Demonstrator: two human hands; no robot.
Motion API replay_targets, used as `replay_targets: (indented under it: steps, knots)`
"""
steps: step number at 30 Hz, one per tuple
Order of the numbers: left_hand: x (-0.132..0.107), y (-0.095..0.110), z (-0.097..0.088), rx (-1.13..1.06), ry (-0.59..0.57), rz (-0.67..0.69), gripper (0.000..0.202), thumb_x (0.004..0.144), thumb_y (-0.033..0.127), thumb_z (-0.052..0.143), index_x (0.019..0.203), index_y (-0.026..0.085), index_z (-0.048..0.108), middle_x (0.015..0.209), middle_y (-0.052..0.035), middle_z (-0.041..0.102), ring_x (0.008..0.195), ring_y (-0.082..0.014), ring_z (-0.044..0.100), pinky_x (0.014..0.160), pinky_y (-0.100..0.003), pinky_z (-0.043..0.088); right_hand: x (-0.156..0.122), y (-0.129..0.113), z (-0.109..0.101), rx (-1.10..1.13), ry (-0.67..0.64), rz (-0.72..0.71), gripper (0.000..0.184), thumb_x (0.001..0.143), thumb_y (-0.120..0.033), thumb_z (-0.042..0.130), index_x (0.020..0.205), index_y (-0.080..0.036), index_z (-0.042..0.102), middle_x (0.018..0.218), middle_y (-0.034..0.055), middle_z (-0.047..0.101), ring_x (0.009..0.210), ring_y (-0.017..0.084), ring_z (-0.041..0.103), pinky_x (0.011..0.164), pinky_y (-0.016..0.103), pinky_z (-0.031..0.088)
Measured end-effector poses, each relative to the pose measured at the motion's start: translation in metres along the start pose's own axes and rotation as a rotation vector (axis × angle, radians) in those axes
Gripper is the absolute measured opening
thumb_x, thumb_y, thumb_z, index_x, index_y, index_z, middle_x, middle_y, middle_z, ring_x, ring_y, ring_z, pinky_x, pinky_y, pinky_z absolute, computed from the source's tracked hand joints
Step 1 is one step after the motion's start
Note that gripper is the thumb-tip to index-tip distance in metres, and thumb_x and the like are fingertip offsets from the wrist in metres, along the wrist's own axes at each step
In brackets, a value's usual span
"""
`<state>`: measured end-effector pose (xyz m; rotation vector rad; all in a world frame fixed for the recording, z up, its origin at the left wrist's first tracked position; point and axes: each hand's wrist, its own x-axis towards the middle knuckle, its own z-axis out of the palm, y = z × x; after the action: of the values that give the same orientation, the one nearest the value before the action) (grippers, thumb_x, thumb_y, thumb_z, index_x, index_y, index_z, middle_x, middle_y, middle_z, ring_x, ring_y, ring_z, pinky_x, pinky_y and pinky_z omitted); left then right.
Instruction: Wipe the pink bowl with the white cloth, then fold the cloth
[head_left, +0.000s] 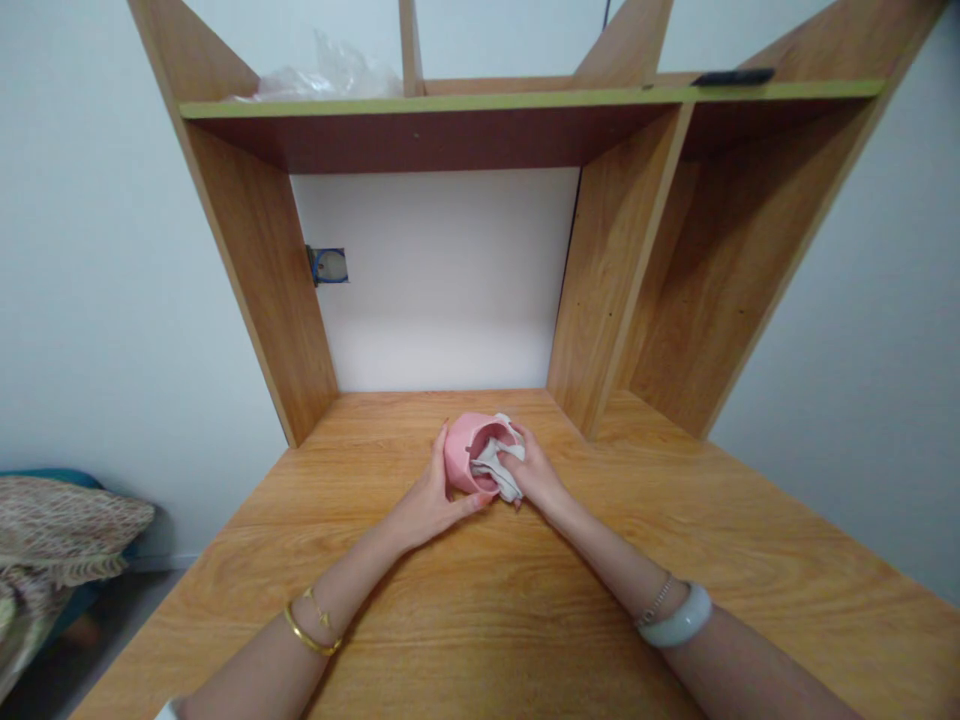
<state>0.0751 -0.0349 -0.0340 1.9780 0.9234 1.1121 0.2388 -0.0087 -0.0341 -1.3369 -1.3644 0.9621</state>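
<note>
A pink pot-like container (pixel 460 455) lies tilted on the wooden desk, its round opening turned toward the right and toward me. My left hand (pixel 435 500) is closed around its left side, fingers behind and thumb along the lower rim. A white cloth (pixel 504 478) is bunched in the opening and hangs over the rim. My right hand (pixel 534 470) grips this cloth at the mouth of the container, with some fingertips hidden inside the folds.
The wooden desk (pixel 480 620) carries a shelf unit with an upper shelf (pixel 480 105) and an upright divider (pixel 611 270). Up there lie a clear plastic bag (pixel 326 80) and a dark flat object (pixel 733 76). An open wall box (pixel 328 265) shows at the back. Fabric (pixel 64 525) is at the left.
</note>
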Motion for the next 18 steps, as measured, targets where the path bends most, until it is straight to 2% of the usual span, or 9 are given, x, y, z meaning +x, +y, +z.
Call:
replay_targets:
  steps: [3, 7, 10, 12, 15, 18]
  knots:
    - [0.0, 0.002, 0.006, -0.034, 0.042, -0.014, 0.093, 0.073, 0.041, 0.059, 0.134, 0.017, -0.007, 0.133, -0.0133, 0.032, 0.117, -0.0211, 0.038, 0.097, -0.034, 0.031, -0.003, -0.003, 0.003, 0.091, -0.038, 0.066, 0.049, 0.072, -0.022, 0.045, 0.118, -0.021, 0.026, 0.074, 0.0001, 0.057, 0.03, 0.01, 0.047, 0.024, 0.022, 0.035]
    - [0.001, 0.008, 0.0, 0.142, 0.133, -0.046, 0.08, 0.072, 0.037, 0.058, 0.133, 0.016, 0.01, 0.127, -0.0123, 0.04, 0.111, -0.0214, 0.044, 0.093, -0.033, 0.034, -0.002, -0.003, 0.009, 0.068, -0.072, 0.108, 0.056, 0.065, -0.021, 0.054, 0.114, -0.02, 0.027, 0.07, -0.0018, 0.057, 0.034, 0.011, 0.049, 0.028, 0.024, 0.038]
    - [-0.001, 0.016, -0.008, 0.328, 0.095, -0.096, 0.077, 0.071, 0.038, 0.057, 0.132, 0.018, 0.015, 0.117, -0.0107, 0.05, 0.101, -0.024, 0.052, 0.085, -0.036, 0.041, 0.003, 0.0, 0.007, -0.026, 0.015, -0.06, 0.064, 0.057, -0.015, 0.061, 0.113, -0.019, 0.031, 0.078, 0.0003, 0.058, 0.053, 0.013, 0.057, 0.047, 0.026, 0.046]
    - [-0.002, 0.022, -0.01, 0.449, 0.053, -0.13, 0.077, 0.068, 0.041, 0.058, 0.132, 0.02, 0.019, 0.111, -0.0097, 0.055, 0.094, -0.0268, 0.055, 0.08, -0.039, 0.043, 0.006, 0.0, 0.003, -0.146, 0.09, -0.201, 0.067, 0.055, -0.014, 0.062, 0.115, -0.018, 0.032, 0.08, 0.0012, 0.058, 0.066, 0.015, 0.058, 0.059, 0.027, 0.047]
    - [-0.004, 0.029, -0.009, 0.517, 0.023, -0.147, 0.075, 0.068, 0.039, 0.057, 0.131, 0.021, 0.022, 0.106, -0.0092, 0.057, 0.09, -0.0278, 0.057, 0.077, -0.039, 0.043, 0.005, -0.005, -0.006, -0.35, 0.129, -0.356, 0.065, 0.062, -0.016, 0.058, 0.121, -0.019, 0.03, 0.081, 0.002, 0.057, 0.072, 0.017, 0.057, 0.063, 0.029, 0.044]
    - [-0.004, 0.028, -0.007, 0.461, 0.045, -0.141, 0.073, 0.066, 0.032, 0.058, 0.131, 0.021, 0.024, 0.109, -0.0082, 0.056, 0.093, -0.0261, 0.056, 0.08, -0.037, 0.043, 0.001, -0.012, -0.013, -0.409, 0.063, -0.494, 0.061, 0.068, -0.02, 0.056, 0.123, -0.021, 0.03, 0.086, 0.0029, 0.057, 0.076, 0.017, 0.056, 0.066, 0.029, 0.043]
